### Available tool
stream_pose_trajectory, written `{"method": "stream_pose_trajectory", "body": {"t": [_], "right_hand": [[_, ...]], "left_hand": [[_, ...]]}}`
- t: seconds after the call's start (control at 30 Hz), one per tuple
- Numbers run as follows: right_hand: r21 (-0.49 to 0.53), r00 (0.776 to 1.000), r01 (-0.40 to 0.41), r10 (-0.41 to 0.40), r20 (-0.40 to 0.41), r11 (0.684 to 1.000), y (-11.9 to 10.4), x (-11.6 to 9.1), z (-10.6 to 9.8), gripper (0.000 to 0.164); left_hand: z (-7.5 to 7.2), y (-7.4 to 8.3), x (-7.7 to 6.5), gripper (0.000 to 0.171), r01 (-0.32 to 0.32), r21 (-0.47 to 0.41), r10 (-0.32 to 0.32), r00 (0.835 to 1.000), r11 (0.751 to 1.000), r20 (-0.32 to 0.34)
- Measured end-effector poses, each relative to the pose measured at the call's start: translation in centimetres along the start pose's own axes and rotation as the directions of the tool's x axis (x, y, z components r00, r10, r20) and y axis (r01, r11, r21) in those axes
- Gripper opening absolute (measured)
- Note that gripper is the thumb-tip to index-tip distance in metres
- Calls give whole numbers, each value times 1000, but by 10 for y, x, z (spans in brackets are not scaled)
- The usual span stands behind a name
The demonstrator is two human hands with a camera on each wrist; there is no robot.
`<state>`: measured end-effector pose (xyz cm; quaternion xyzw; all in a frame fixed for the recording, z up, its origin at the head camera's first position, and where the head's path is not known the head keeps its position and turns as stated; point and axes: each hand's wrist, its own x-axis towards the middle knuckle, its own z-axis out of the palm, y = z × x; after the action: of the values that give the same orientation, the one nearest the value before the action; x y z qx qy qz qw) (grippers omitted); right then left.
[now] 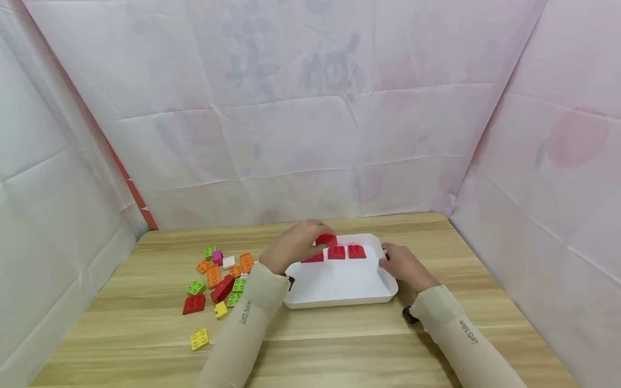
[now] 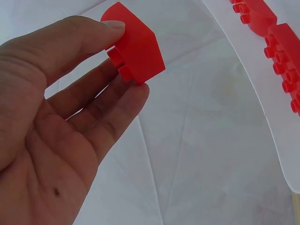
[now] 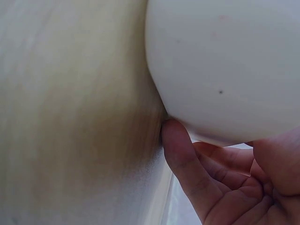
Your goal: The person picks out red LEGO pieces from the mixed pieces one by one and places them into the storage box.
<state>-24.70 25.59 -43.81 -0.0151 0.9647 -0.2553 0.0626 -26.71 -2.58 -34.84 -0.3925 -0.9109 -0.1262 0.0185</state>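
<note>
My left hand (image 1: 293,248) pinches a red brick (image 2: 140,49) between thumb and fingers, above the far left part of a white tray (image 1: 339,283). Near the tray's far edge sit more red bricks in a row: one partly behind the left hand (image 1: 314,258), a middle red brick (image 1: 336,252) and a right red brick (image 1: 356,251). My right hand (image 1: 409,268) grips the tray's right edge; in the right wrist view a fingertip (image 3: 176,133) meets the tray's underside near the wooden surface.
Loose bricks lie left of the tray on the wooden table (image 1: 349,345), among them an orange brick (image 1: 213,276), a long red brick (image 1: 222,288), a green brick (image 1: 196,288) and a yellow brick (image 1: 199,339). A pale sheet (image 1: 291,140) hangs behind the table.
</note>
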Motion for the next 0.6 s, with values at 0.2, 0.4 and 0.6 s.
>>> {"method": "stream_pose_trajectory", "body": {"t": [0.2, 0.4, 0.6], "right_hand": [[-2, 1000, -8, 8, 4, 1000, -2, 0, -5, 49], [-18, 1000, -9, 9, 5, 1000, -4, -2, -7, 50], [-16, 1000, 6, -6, 7, 1000, -4, -3, -4, 48]], "left_hand": [[-1, 5, 7, 36, -33, -5, 33, 999, 999, -14], [2, 12, 16, 34, -51, -22, 51, 999, 998, -1], [10, 20, 28, 34, -83, -29, 84, 996, 996, 17]]}}
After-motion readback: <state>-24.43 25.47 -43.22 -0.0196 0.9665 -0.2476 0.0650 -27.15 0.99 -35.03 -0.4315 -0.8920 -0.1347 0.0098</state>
